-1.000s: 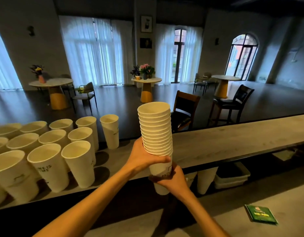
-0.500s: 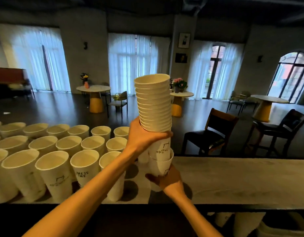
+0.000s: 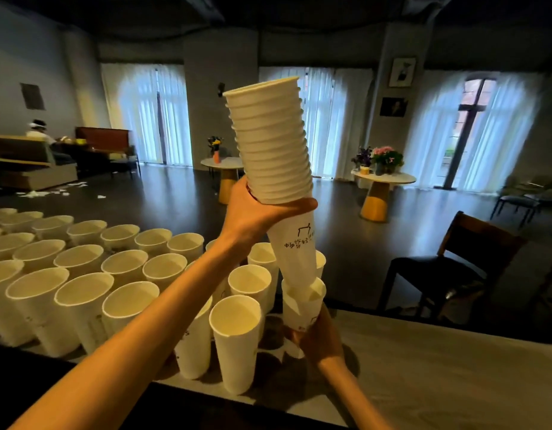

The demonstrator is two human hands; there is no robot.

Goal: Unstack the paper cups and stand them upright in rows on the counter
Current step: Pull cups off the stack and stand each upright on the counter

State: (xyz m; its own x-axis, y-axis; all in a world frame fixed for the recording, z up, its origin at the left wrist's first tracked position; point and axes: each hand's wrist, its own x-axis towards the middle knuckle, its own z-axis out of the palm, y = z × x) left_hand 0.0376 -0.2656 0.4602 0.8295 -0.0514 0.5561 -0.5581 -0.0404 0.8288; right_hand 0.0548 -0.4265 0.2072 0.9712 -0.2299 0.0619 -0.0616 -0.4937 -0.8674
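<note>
One tall stack of nested paper cups (image 3: 273, 144) is held up in the air above the surface (image 3: 439, 367), leaning a little to the left at its top. Its lowest cup (image 3: 302, 305) has slid most of the way off the bottom of the stack, so the long printed wall of the cup above it shows. The left hand (image 3: 259, 212) is wrapped around the stack just under the bunched rims, thumb across the near side. The right hand (image 3: 318, 336) grasps the lowest cup from below, low over the surface. To the left of both arms, many single cups (image 3: 234, 339) stand upright in rows on the surface, mouths open, close beside one another. Beyond the surface lies a dim room with a dark chair (image 3: 451, 268), two round tables (image 3: 383, 184) carrying flowers, and curtained windows (image 3: 327, 119)
</note>
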